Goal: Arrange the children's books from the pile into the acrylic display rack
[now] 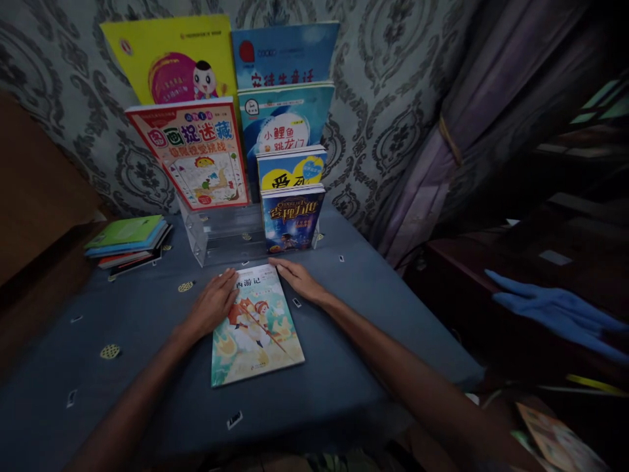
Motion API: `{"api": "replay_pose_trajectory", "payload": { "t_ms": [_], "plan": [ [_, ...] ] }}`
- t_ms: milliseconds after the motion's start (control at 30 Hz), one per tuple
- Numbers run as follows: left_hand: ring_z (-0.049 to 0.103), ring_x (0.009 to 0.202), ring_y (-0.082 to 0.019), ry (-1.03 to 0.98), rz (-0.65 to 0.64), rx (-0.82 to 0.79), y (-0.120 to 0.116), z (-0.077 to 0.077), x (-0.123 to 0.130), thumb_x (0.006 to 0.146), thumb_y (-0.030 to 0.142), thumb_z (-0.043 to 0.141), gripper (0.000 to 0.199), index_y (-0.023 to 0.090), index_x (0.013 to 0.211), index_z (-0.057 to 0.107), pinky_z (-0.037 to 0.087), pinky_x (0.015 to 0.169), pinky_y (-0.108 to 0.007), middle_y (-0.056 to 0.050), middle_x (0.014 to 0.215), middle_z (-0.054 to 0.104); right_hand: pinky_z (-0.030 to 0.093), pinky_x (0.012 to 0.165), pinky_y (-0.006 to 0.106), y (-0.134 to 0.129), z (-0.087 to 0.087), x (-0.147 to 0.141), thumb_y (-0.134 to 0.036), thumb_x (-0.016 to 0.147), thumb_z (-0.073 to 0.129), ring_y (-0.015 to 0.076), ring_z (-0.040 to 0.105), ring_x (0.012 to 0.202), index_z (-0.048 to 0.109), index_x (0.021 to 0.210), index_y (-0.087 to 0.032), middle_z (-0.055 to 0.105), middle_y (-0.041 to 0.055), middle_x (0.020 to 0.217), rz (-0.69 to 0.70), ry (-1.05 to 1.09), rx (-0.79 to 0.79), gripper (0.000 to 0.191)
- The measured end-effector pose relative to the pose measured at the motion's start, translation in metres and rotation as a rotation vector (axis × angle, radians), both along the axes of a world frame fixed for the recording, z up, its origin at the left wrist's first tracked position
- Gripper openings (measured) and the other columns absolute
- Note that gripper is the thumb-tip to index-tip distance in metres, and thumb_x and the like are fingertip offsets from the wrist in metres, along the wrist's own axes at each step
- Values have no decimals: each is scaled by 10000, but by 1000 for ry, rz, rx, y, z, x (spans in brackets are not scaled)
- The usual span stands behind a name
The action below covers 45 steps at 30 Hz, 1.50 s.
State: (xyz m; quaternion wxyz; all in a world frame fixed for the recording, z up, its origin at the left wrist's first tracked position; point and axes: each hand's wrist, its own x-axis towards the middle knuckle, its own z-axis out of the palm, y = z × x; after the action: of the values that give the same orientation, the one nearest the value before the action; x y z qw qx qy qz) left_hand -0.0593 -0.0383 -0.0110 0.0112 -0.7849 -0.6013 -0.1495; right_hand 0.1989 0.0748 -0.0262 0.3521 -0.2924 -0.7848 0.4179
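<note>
A picture-covered children's book (pixel 258 324) with a pale green cover lies flat on the cloth-covered table (pixel 162 393), slightly turned. My left hand (pixel 212 305) rests along its upper left edge, with the fingers laid flat over the cover's corner. At the upper right corner, my right hand (pixel 299 280) stretches its fingers beside the edge, the tips touching the top. Just beyond both hands stands a clear display rack (pixel 223 239). It holds a dark blue book (pixel 292 219) low on the right and a red-bordered book (pixel 196 157) on the left.
Higher in the rack stand a yellow book (pixel 142 59), a blue book (pixel 289 49) and a teal book (pixel 319 108). A small book stack (pixel 130 242) lies at the left. Right of the table are a tied curtain (pixel 442 137) and a blue glove (pixel 555 308) on a dark surface.
</note>
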Motion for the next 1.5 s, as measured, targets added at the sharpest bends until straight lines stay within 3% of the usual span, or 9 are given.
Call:
{"api": "replay_pose_trajectory", "payload": {
  "t_ms": [300,500,767,1100,1333,1500],
  "plan": [
    [401,1463,-190,-21,-299,-55,43,7,41,1052,350,311,487,163,1470,479,298,1225,-443,-103,1551,467,420,1146,461,-4,11,1,-532,1038,360,235,598,1297,594,1392,-208,634,104,1403,8,33,-62,533],
    [489,1402,-193,-16,-365,-5,49,11,51,1059,335,315,464,152,1418,545,337,1205,-436,-113,1489,546,375,1179,453,-3,10,2,-593,1025,346,239,562,1334,615,1374,-198,614,98,1428,1,-3,-22,591],
    [545,1350,-209,-9,-385,1,46,13,54,1047,324,346,440,163,1367,601,379,1177,-426,-102,1441,597,403,1156,471,-3,6,-1,-631,1015,304,261,578,1314,642,1333,-139,630,139,1398,35,-40,44,676],
    [509,1378,-219,10,-439,-73,32,22,61,1058,337,310,458,183,1405,568,355,1183,-442,-100,1452,587,388,1168,444,-9,6,1,-584,1032,300,244,526,1374,654,1320,-173,637,107,1397,49,-142,141,614],
    [520,1368,-219,0,-491,-41,12,18,66,1063,346,308,456,196,1405,570,358,1177,-455,-97,1441,597,380,1178,445,-11,7,-1,-563,1040,299,229,504,1393,680,1275,-196,662,80,1366,60,-155,174,579],
    [489,1397,-208,20,-529,-114,-7,21,71,1076,361,281,468,208,1440,531,333,1190,-456,-72,1489,554,385,1173,451,-13,7,-1,-604,1026,310,256,505,1391,709,1231,-180,648,103,1381,59,-145,167,617]
  ]
}}
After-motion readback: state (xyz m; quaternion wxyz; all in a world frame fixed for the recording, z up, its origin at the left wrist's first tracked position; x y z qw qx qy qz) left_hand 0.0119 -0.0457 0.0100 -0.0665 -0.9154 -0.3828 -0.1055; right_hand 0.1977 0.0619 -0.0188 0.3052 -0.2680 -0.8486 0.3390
